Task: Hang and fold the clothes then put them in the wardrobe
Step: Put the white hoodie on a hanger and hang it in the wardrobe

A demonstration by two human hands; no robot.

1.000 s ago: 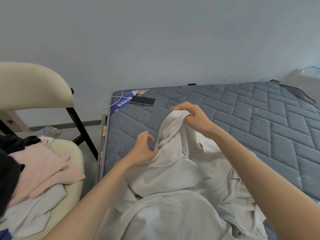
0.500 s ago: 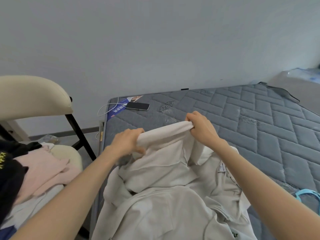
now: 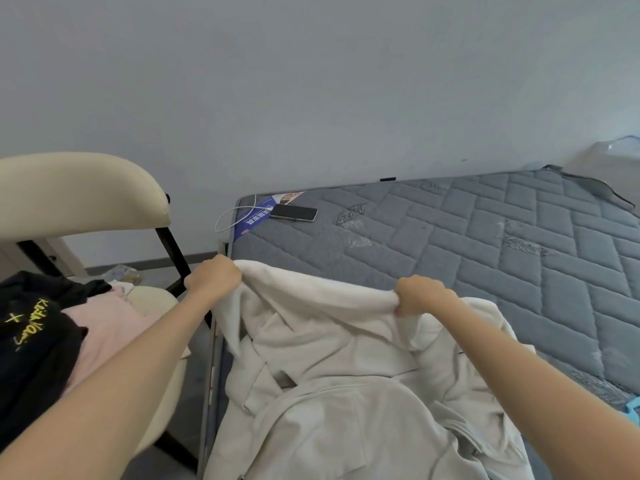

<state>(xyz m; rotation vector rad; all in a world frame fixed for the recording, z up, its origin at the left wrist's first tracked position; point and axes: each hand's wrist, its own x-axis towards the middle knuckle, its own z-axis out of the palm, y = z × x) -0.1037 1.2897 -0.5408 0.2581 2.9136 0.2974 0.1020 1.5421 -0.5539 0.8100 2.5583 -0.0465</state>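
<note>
A cream-white garment [image 3: 332, 362], thick like a hoodie, lies bunched on the near left part of the grey quilted mattress [image 3: 485, 244]. My left hand [image 3: 213, 280] grips its top edge at the left, over the mattress's left side. My right hand [image 3: 420, 294] grips the same edge further right. The edge is stretched between both hands, and the rest of the garment hangs down towards me in folds.
A cream chair [image 3: 79, 192] at the left holds a pile with a black printed garment [image 3: 31, 327] and a pink one [image 3: 110, 327]. A phone [image 3: 293, 213] with a white cable lies at the mattress's far left corner. A light blue hanger [image 3: 632, 412] shows at the right edge.
My hands have moved apart along the garment's top edge, the left one going left past the mattress side, so the edge is now pulled out wide.
</note>
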